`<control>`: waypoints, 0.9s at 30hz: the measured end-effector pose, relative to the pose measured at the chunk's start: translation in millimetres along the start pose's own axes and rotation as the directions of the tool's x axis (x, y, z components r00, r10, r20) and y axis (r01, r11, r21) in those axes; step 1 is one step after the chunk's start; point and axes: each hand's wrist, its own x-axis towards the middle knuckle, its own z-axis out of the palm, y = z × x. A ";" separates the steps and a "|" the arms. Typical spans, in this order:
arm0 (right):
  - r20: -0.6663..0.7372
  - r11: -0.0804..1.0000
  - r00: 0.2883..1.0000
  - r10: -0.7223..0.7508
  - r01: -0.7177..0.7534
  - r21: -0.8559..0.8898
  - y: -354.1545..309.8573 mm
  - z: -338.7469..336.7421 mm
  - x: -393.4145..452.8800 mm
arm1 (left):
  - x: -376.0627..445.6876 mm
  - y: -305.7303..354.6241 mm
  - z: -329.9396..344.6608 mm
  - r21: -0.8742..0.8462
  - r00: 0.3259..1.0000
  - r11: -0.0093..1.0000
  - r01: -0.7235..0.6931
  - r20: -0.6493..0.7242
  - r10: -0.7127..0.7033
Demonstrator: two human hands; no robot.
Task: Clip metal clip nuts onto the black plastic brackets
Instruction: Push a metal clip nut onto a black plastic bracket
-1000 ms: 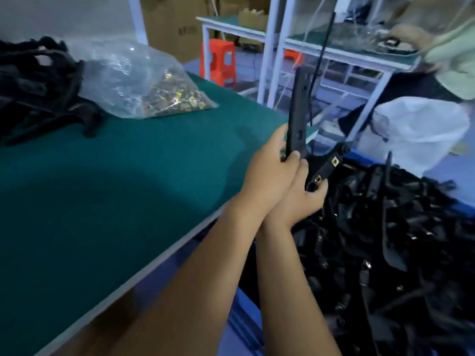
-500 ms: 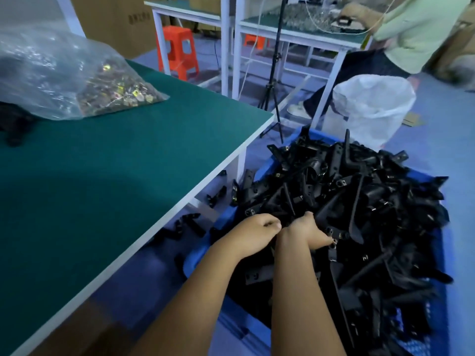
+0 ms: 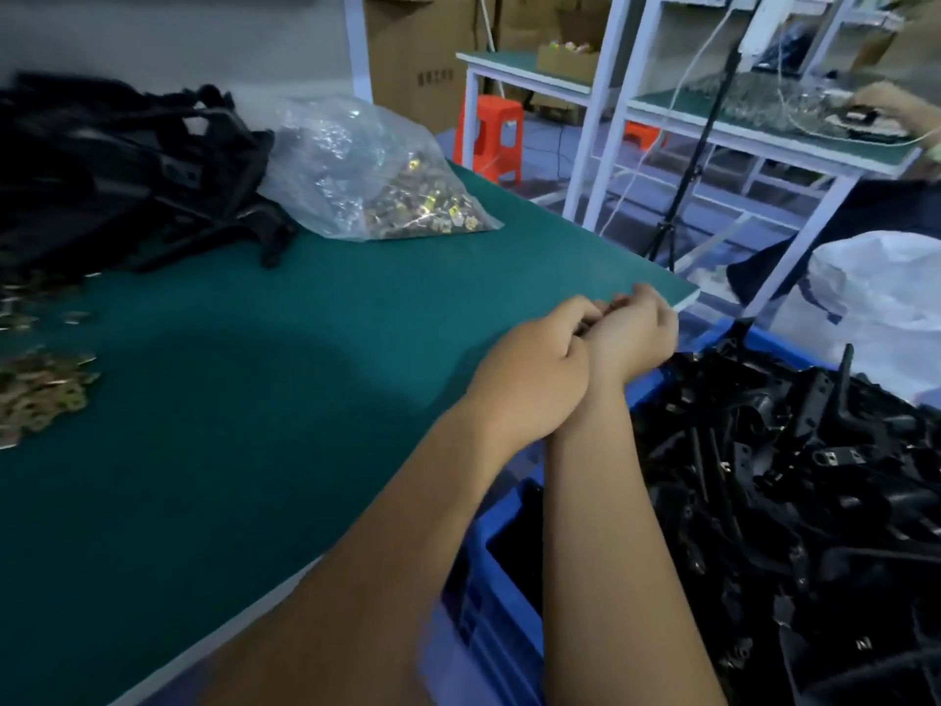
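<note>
A green table mat (image 3: 254,400) fills our view, with a clear bag of metal clip nuts (image 3: 397,196) and a heap of black brackets (image 3: 127,170) at its far side. Over its right edge we press our left hand (image 3: 540,369) and right hand (image 3: 636,333) together, fingers curled, perhaps around something small. A blue crate (image 3: 509,578) of black plastic brackets (image 3: 789,501) sits beside us.
</note>
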 end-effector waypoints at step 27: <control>0.807 -0.001 0.528 0.266 0.837 -0.547 194.3 126.4 -177.3 | -160.0 -144.3 -305.8 -0.105 0.384 0.823 0.557 -0.847 -0.368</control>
